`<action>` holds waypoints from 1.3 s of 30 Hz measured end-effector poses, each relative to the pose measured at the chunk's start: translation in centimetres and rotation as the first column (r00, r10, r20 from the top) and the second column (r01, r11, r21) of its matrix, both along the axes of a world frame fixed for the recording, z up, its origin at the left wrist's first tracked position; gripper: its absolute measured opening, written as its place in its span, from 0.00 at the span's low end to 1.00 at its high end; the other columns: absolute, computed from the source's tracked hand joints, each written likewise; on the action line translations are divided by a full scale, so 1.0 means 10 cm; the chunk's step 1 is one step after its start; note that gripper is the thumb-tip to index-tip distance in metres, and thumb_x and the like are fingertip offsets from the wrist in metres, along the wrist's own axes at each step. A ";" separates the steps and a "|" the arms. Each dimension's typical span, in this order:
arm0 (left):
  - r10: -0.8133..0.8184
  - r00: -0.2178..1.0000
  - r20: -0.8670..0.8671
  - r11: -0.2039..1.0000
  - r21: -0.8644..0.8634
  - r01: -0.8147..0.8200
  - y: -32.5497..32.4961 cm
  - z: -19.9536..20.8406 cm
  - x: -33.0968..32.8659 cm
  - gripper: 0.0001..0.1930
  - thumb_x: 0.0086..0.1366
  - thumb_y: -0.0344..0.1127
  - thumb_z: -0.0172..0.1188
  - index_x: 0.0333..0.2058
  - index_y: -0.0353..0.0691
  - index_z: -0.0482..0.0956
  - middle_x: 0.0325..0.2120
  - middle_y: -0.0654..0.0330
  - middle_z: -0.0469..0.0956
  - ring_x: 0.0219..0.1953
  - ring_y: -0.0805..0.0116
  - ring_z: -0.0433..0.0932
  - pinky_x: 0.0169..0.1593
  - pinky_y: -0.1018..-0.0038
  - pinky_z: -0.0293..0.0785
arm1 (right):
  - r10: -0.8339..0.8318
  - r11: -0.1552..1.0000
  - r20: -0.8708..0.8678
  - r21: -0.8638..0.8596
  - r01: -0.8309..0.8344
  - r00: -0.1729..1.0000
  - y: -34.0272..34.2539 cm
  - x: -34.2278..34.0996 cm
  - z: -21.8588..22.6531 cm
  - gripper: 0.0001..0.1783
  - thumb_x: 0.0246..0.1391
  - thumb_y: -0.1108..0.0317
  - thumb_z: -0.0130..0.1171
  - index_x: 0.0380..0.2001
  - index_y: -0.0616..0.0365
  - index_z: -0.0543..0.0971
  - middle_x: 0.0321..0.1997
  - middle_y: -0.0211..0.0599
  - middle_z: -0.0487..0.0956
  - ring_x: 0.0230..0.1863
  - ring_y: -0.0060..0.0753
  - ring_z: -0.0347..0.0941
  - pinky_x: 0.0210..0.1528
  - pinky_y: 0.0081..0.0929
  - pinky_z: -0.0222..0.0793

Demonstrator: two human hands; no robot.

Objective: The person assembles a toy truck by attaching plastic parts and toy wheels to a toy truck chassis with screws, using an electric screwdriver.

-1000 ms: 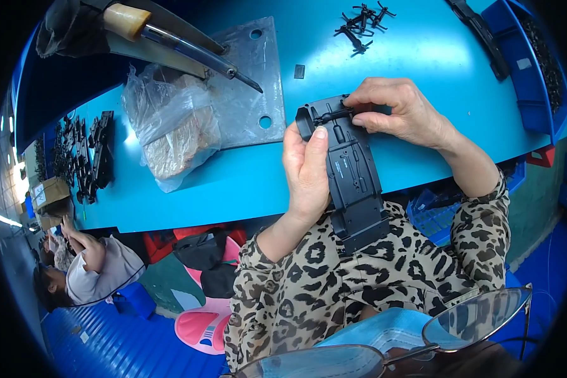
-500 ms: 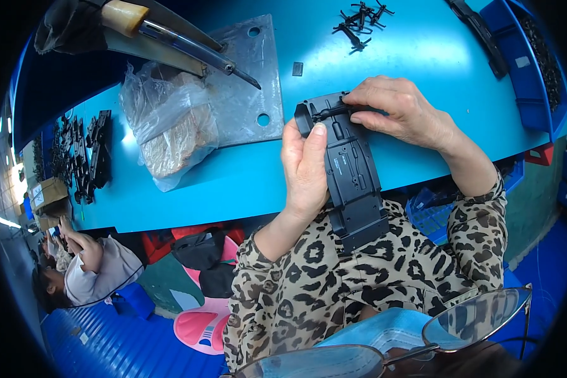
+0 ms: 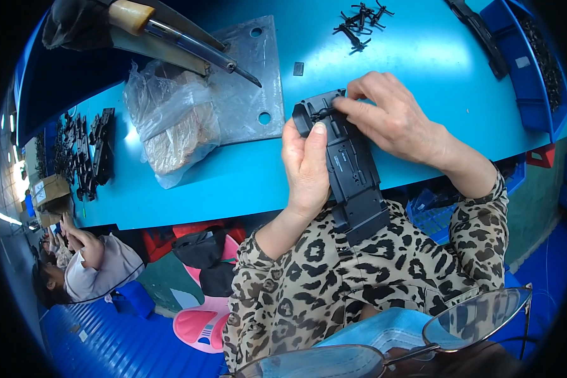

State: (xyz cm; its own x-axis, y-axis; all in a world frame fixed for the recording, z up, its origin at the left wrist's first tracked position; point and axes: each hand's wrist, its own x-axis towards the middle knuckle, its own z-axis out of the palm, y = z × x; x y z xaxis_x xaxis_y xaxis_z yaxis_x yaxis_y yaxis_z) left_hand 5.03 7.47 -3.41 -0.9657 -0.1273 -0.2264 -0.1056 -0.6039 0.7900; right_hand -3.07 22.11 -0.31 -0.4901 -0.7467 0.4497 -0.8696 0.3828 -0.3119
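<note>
My left hand (image 3: 307, 157) grips the far part of a long black moulded plastic chassis (image 3: 354, 173), its thumb lying on the upper face. The chassis slants from the table edge down toward my lap. Across its far end lies a small black plastic rod-like part (image 3: 324, 114). My right hand (image 3: 394, 116) has its fingers bent and pressed on the right end of this part; the thumb is hidden beneath the hand. Farther off on the blue table lie several loose black plastic pieces (image 3: 361, 25) and a small dark rectangular piece (image 3: 298, 68).
At left a soldering iron (image 3: 195, 47) rests above a grey metal plate (image 3: 249, 82). Beside it sits a clear plastic bag (image 3: 173, 126) with a brownish block. A blue bin (image 3: 523, 69) of black parts stands at right. Another person (image 3: 97, 264) sits at far left.
My right hand has turned, its knuckles rising and its thumb slipping out of sight, while the fingers stay at the rod-like part. The left hand keeps its hold on the chassis.
</note>
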 end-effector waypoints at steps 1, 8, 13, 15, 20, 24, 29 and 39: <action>0.007 1.000 -0.010 1.000 -0.022 -0.007 0.02 0.01 0.00 0.13 0.63 0.31 0.44 0.45 0.33 0.59 0.36 0.60 0.69 0.35 0.81 0.67 0.39 0.83 0.67 | -0.006 0.999 0.016 -0.033 0.006 1.000 -0.03 0.06 0.01 0.14 0.38 0.75 0.54 0.34 0.62 0.73 0.31 0.38 0.71 0.32 0.34 0.68 0.36 0.29 0.63; 0.025 0.988 -0.154 0.997 -0.066 -0.036 0.12 0.07 -0.01 0.16 0.64 0.34 0.43 0.50 0.38 0.58 0.41 0.60 0.67 0.39 0.77 0.69 0.42 0.80 0.67 | 0.007 0.995 0.186 -0.098 0.011 0.983 -0.08 0.14 0.11 0.20 0.42 0.70 0.54 0.42 0.65 0.70 0.36 0.46 0.69 0.31 0.42 0.69 0.33 0.32 0.67; -0.183 0.938 -0.296 0.658 -0.745 -0.107 0.07 0.18 -0.03 0.23 0.63 0.33 0.46 0.55 0.33 0.54 0.37 0.55 0.73 0.36 0.69 0.74 0.37 0.77 0.71 | 0.214 0.911 0.684 -0.397 0.110 0.698 -0.02 0.13 0.21 0.20 0.50 0.65 0.50 0.44 0.68 0.67 0.38 0.43 0.68 0.32 0.29 0.70 0.32 0.21 0.69; -0.208 0.887 -0.412 0.451 -0.845 -0.287 0.07 0.26 -0.04 0.23 0.60 0.27 0.49 0.54 0.31 0.58 0.40 0.49 0.72 0.38 0.61 0.75 0.37 0.72 0.71 | 0.286 0.860 0.865 -0.421 0.289 0.412 -0.05 0.20 0.24 0.19 0.53 0.66 0.48 0.46 0.68 0.65 0.36 0.34 0.71 0.31 0.19 0.69 0.33 0.15 0.68; -0.059 0.965 -0.256 0.693 -0.706 -0.145 -0.03 0.21 -0.01 0.20 0.60 0.28 0.50 0.51 0.31 0.60 0.18 0.63 0.70 0.17 0.80 0.67 0.22 0.85 0.65 | 0.237 0.818 0.950 -0.309 0.486 0.205 -0.11 0.12 0.13 0.18 0.53 0.64 0.49 0.43 0.64 0.70 0.35 0.29 0.72 0.29 0.13 0.67 0.33 0.11 0.65; 0.132 0.989 -0.065 0.915 -0.375 -0.147 -0.23 0.18 -0.01 0.12 0.60 0.35 0.52 0.37 0.32 0.66 0.14 0.65 0.68 0.14 0.83 0.65 0.15 0.83 0.63 | 0.316 0.760 0.945 -0.308 0.572 0.088 -0.20 0.05 0.11 0.19 0.51 0.57 0.49 0.37 0.63 0.72 0.30 0.29 0.73 0.30 0.14 0.66 0.35 0.13 0.64; -0.021 1.000 0.000 1.000 -0.016 0.021 -0.35 0.23 -0.02 0.14 0.61 0.42 0.50 0.35 0.34 0.69 0.18 0.62 0.70 0.14 0.79 0.67 0.16 0.80 0.68 | 0.362 0.763 0.930 -0.256 0.594 -0.063 -0.31 0.03 0.06 0.17 0.51 0.55 0.48 0.29 0.61 0.71 0.28 0.30 0.72 0.29 0.16 0.65 0.36 0.15 0.63; 0.122 0.992 -0.016 0.991 0.066 -0.121 -0.54 0.40 0.01 0.12 0.59 0.37 0.53 0.32 0.31 0.71 0.20 0.59 0.72 0.15 0.75 0.68 0.19 0.78 0.70 | 0.225 0.814 0.971 -0.234 0.532 0.083 -0.59 0.02 0.25 0.14 0.51 0.58 0.46 0.25 0.59 0.70 0.26 0.27 0.68 0.28 0.17 0.63 0.34 0.15 0.62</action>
